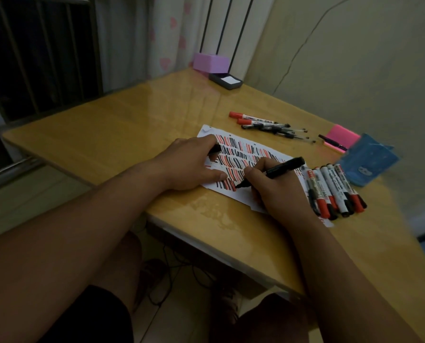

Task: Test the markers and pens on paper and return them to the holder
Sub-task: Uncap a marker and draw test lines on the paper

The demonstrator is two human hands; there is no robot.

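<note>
Dim light falls on a glossy yellow-wood table (pixel 122 134) set against a curtained window and a plain wall. A sheet of paper (pixel 258 151) lies under both hands, nearly filled with rows of short red and black strokes. Well to the right of the right hand's fingers (pixel 256 167) sits a blue holder (pixel 370 162), soft-looking and lying low. Between it and those fingers a row of markers (pixel 335 191) lies side by side, with white barrels and red or black caps. Beyond the fingers, toward the wall, a loose heap of pens (pixel 275 128) lies with two red-capped markers. The left hand (pixel 189 164) rests on the paper and pins it flat, thumb stretched out. Its far fingers are curled over what looks like the black cap (pixel 215 149). The right hand (pixel 273 191) has its fingers clamped around the black marker (pixel 280 168) low on the barrel in a writing grip. The tip touches the paper just left of them, at the near end of the strokes. The marker is all black, stubby and thick. It should prove light, rigid and smooth, so a pinch near the tip gives control for drawing and a mid-barrel hold suits capping. The paper is thin and would likely slide on the slick table unless pinned.
</note>
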